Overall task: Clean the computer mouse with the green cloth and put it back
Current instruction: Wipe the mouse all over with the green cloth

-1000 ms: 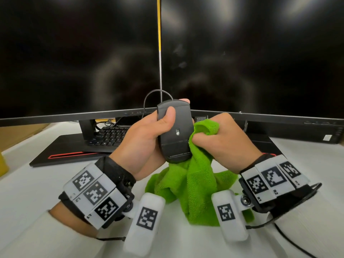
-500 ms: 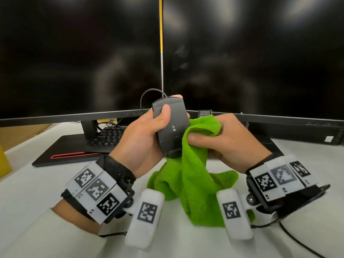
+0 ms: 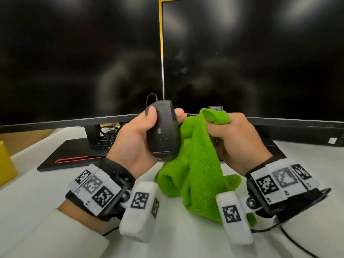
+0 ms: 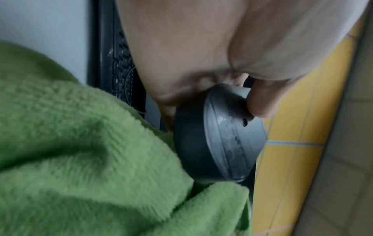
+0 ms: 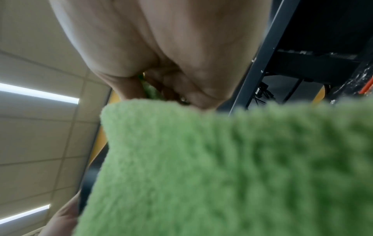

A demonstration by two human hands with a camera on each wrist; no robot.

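Observation:
My left hand (image 3: 147, 135) grips a black wired computer mouse (image 3: 163, 133), held up above the desk with its underside turned toward me. In the left wrist view the mouse (image 4: 218, 140) shows its grey base, with my thumb on the rim. My right hand (image 3: 229, 138) clutches a bunched green cloth (image 3: 199, 164) just right of the mouse; the cloth touches the mouse's right side and hangs down to the desk. The cloth (image 5: 222, 167) fills the right wrist view, hiding my fingertips.
Two dark monitors (image 3: 78, 58) stand side by side close behind my hands. A black keyboard (image 3: 106, 140) sits under the left monitor on a dark pad (image 3: 70, 155). A yellow object (image 3: 5, 164) is at the left edge. The white desk (image 3: 37, 192) lies in front.
My left hand has rolled the mouse so its base tilts more to the left. My right hand has shifted right with the cloth, off the mouse's base.

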